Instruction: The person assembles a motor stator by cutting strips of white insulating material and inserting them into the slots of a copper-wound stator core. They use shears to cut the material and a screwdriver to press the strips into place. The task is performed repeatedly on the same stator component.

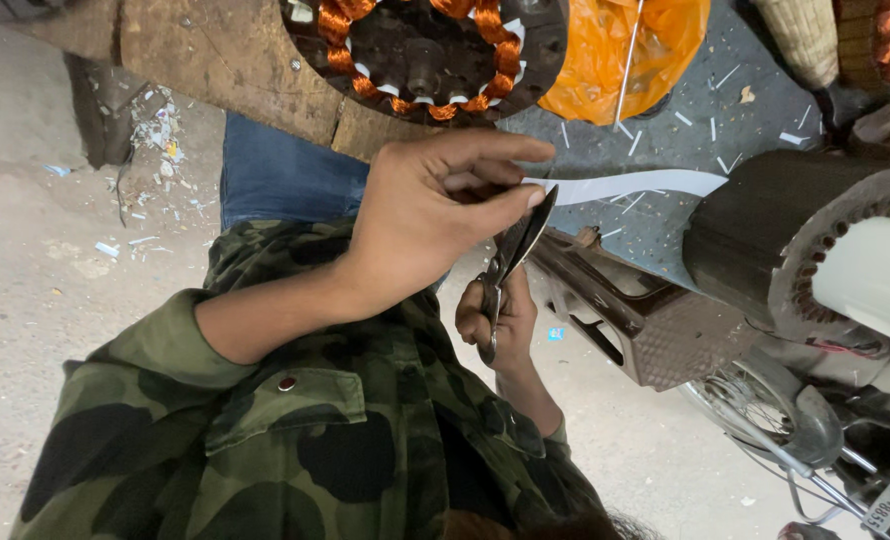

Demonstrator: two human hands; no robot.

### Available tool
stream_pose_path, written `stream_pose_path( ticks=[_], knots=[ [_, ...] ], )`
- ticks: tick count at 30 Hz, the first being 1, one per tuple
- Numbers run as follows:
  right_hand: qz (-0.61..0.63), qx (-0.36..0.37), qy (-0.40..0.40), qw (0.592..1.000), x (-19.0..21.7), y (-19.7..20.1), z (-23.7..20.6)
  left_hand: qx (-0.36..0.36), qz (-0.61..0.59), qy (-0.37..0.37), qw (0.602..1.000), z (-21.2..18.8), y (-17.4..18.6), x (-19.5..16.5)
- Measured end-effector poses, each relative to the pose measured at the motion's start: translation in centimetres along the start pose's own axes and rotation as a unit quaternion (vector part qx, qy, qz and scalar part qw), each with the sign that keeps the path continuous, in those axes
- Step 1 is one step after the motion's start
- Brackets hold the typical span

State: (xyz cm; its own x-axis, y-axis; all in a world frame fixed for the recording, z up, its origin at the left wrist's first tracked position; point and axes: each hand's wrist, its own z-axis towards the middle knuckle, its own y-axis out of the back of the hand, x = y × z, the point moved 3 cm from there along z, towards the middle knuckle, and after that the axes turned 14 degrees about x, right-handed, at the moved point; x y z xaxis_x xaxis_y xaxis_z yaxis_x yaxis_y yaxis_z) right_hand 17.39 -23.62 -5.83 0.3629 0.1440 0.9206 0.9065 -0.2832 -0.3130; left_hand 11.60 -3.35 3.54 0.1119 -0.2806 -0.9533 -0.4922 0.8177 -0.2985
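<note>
My left hand (427,215) pinches one end of a long white paper strip (630,186) between thumb and fingers. The strip runs right, over a grey surface. My right hand (493,322) sits just below and grips the handles of dark metal scissors (513,250). Their blades point up and meet the strip right beside my left fingertips. I wear a camouflage jacket, and both sleeves fill the lower left of the view.
A round motor stator with copper windings (425,50) lies on a wooden block (215,50) at the top. An orange plastic bag (615,45) is beside it. A dark motor stator with a white liner (825,255) stands at right, above a brown perforated housing (655,330). Paper scraps litter the floor (155,130).
</note>
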Motion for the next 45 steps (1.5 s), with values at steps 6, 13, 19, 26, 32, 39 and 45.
stream_pose_path(
  ticks=[6,13,19,26,32,39,45],
  knots=[
    [-0.018,-0.004,-0.009,1.0,-0.2,0.1,-0.1,0.003,0.01,-0.004,1.0,0.0,0.0,-0.1],
    [-0.017,-0.035,-0.039,0.998,-1.4,0.5,0.0,-0.004,0.034,0.001,0.999,0.0,-0.2,0.2],
    [0.004,-0.025,-0.038,0.999,-1.1,0.2,-0.3,0.014,-0.021,0.022,0.999,0.1,0.1,0.6],
    [-0.258,-0.107,0.105,0.954,8.7,1.5,-0.3,0.103,-0.063,0.087,0.989,-0.8,2.0,2.0],
    [-0.62,-0.326,-0.113,0.705,16.9,0.3,1.6,0.092,0.009,0.064,0.994,-2.9,4.1,0.8],
    [-0.649,-0.245,-0.042,0.719,18.8,-0.8,2.0,0.062,0.004,0.116,0.991,-4.9,7.8,2.8],
    [-0.459,-0.154,0.174,0.857,15.2,-5.6,2.7,0.082,-0.019,0.069,0.994,-5.0,8.6,4.3]
  ],
)
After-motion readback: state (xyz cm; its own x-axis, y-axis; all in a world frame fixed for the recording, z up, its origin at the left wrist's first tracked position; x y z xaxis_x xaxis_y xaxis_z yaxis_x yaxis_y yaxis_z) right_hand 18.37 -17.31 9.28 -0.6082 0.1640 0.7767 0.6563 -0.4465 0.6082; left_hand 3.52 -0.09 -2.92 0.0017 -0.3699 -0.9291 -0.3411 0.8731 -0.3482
